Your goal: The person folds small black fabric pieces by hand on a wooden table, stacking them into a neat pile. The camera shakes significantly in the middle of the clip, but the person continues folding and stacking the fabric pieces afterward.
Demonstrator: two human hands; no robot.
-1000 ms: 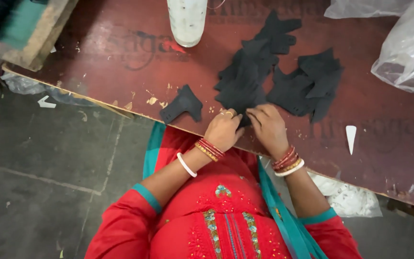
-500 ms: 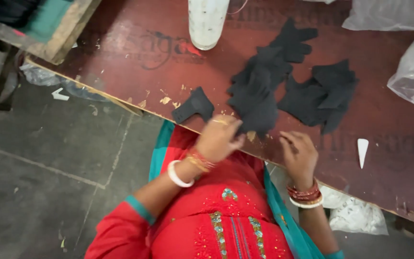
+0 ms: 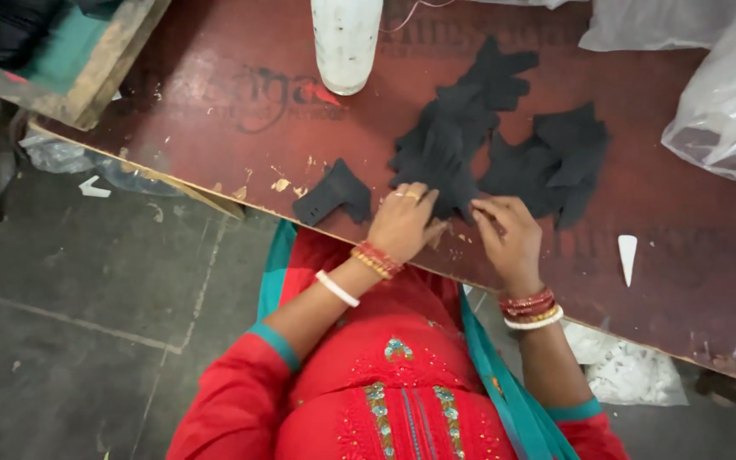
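A pile of black cut fabric pieces (image 3: 457, 136) lies on the dark red table (image 3: 215, 94), with a second heap (image 3: 555, 162) to its right. My left hand (image 3: 400, 223) rests at the pile's near edge, fingers bent onto the lowest black piece. My right hand (image 3: 508, 238) is beside it, fingertips pinching the same edge of the fabric. One single black piece (image 3: 331, 193) lies apart to the left, close to the table's near edge. Both wrists carry red and white bangles.
A white cylinder-shaped container (image 3: 347, 43) stands at the back of the table. Clear plastic bags (image 3: 726, 102) fill the right rear. A small white pointed scrap (image 3: 628, 255) lies to the right. A wooden frame (image 3: 87, 68) sits at the left; crumpled plastic (image 3: 632, 375) lies on the grey floor.
My left hand moved from the single piece back to the pile's near edge. My right hand came up from the table edge to meet it at the fabric.
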